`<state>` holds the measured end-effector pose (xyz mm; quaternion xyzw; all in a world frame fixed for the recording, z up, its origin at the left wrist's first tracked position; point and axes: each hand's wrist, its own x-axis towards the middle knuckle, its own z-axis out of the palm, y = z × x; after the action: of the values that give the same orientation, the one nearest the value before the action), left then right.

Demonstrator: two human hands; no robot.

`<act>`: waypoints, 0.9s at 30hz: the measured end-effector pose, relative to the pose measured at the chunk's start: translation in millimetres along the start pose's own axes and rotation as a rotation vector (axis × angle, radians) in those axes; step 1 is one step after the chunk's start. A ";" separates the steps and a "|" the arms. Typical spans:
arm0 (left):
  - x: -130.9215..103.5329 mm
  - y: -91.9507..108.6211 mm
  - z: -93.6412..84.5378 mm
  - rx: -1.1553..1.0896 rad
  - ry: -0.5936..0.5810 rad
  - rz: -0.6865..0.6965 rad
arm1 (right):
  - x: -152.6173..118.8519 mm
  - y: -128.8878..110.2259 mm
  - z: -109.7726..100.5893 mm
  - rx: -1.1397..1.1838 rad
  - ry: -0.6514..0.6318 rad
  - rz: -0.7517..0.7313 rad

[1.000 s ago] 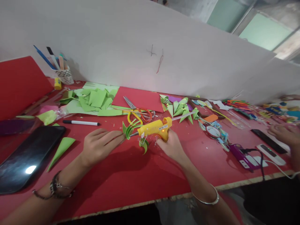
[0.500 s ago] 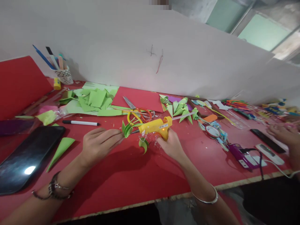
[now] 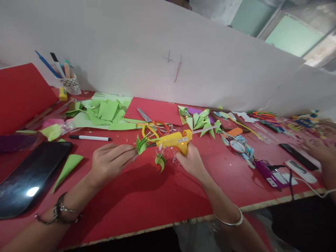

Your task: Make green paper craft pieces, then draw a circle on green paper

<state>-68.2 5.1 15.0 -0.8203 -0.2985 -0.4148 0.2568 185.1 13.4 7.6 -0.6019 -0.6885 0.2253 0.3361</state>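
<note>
Far left, a red board [image 3: 23,96] leans at the back of the red tabletop [image 3: 141,206], with a dark phone [image 3: 31,175] lying face up in front. Just right of the phone lies a green paper cone [image 3: 68,169]; behind, a patterned cup [image 3: 72,86] of pens stands against the pale wall [image 3: 118,45]. A black-capped marker [image 3: 90,138] lies crosswise before a heap of green paper pieces [image 3: 107,110]. My left hand [image 3: 112,161], bracelets at its wrist, is held with the fingers together, pinching curled green paper [image 3: 142,145] at their tips; the piece is raised in front of me, its strips fanning upward. Behind it, scissors [image 3: 144,114] with orange handles rest partly on a red sheet [image 3: 162,108]. A green crescent [image 3: 161,161] sits below the yellow glue gun [image 3: 172,140], whose nozzle points left to the curled paper; I cannot tell whether the tip touches it. My right hand [image 3: 192,161] is wrapped around the gun's grip, and a clear glue stick [image 3: 204,130] projects from its rear. Beyond lies a cluster of small green cones [image 3: 201,120], then a round white tag [image 3: 238,146]. Nearer the table edge lie a purple box [image 3: 270,175] with a dark cable and a white device [image 3: 301,171]. At far right another person's hand [image 3: 320,150], partly blurred, is near a black bar [image 3: 298,156].
</note>
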 end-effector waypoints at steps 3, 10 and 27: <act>-0.2 -0.1 -0.5 0.004 0.004 0.006 | 0.3 0.6 -0.4 -0.016 0.005 -0.005; -0.6 -0.1 -1.9 0.006 0.010 0.010 | 1.5 3.2 0.0 -0.042 0.010 -0.003; -5.5 -5.2 1.1 -0.004 0.000 -0.061 | 4.8 15.5 -17.2 -0.081 0.139 0.038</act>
<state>-73.8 7.9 10.7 -0.8112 -0.3227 -0.4232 0.2423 208.0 19.1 9.1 -0.6421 -0.6605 0.1611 0.3542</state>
